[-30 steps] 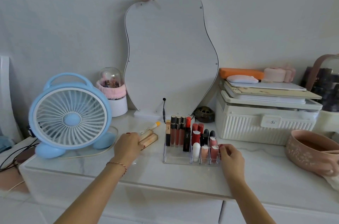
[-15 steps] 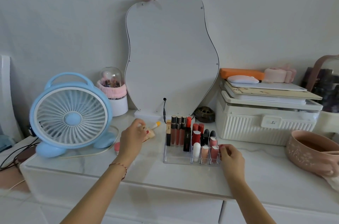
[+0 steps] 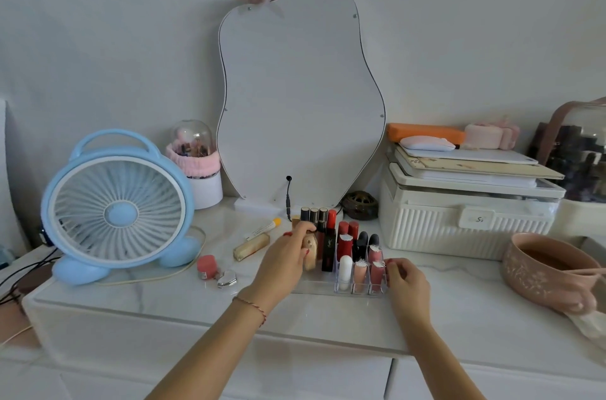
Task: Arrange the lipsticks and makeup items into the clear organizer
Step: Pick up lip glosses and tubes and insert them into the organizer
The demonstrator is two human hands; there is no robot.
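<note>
Surface: white marble-look dresser top (image 3: 328, 317).
Clear organizer: clear organizer (image 3: 314, 286) stands on the dresser top in front of the mirror (image 3: 298, 98); its right-hand slots hold upright lipsticks (image 3: 344, 244), taller tubes in the back row.
Left hand: left hand (image 3: 285, 260) is at the organizer's left side, fingers curled round a beige-gold makeup tube (image 3: 310, 250), held upright over the left compartments. Whether the tube's base sits in a slot cannot be told.
Right hand: right hand (image 3: 406, 281) rests at the organizer's front right corner, fingertips curled against the clear wall, gripping it.
Loose items, left of organizer: a gold tube (image 3: 251, 247) lies flat; just behind it, a white tube with yellow cap (image 3: 264, 229); nearer the edge, a pink-red round pot (image 3: 206, 266) and a clear heart-shaped item (image 3: 227, 278), close together.
Surroundings: blue desk fan (image 3: 116, 209) far left; white ribbed storage box (image 3: 469, 219) to the right; pink bowl (image 3: 551, 271) at the far right.
</note>
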